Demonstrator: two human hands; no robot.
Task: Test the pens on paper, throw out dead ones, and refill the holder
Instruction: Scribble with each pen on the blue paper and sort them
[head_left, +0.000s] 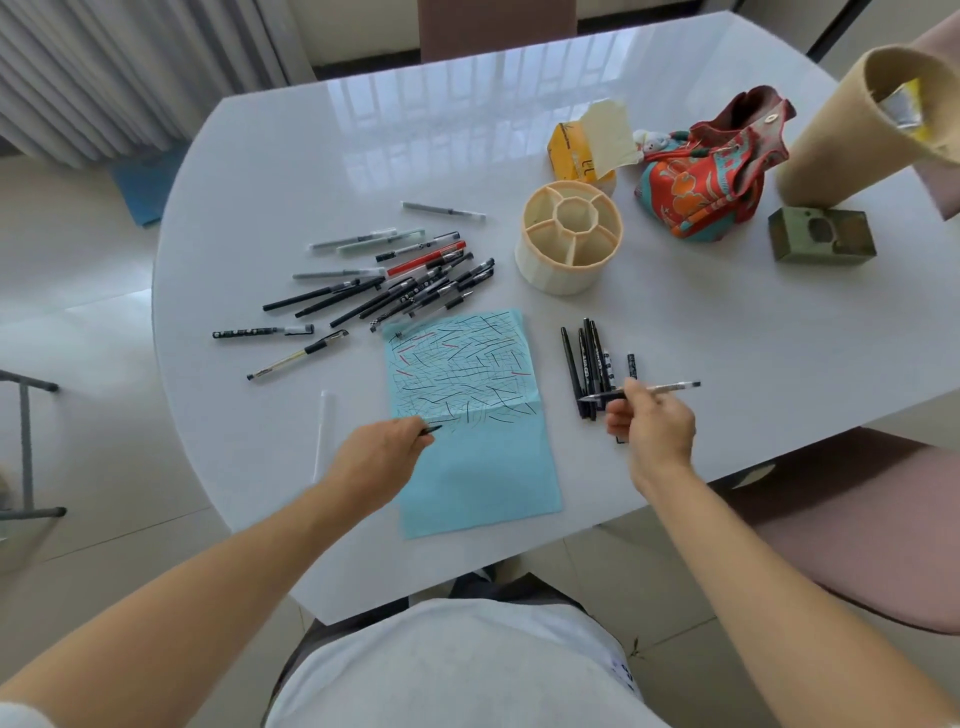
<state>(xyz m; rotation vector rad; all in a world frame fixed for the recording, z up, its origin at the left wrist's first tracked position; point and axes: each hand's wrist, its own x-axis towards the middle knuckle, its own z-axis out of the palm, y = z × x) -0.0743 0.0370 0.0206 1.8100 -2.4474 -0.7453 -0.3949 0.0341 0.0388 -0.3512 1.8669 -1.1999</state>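
Observation:
A blue sheet of paper lies in front of me, its upper half covered in black and red test strokes. My left hand rests on the sheet's left edge and pinches a small black pen cap. My right hand grips an uncapped clear-barrelled pen held level above a small group of black pens right of the paper. A pile of several pens lies left of the empty cream holder with its divided compartments.
On the white table, a yellow box, a red patterned pouch, a tall beige tube and a green block stand at the back right. A clear stick lies left of the paper. A pink chair stands at right.

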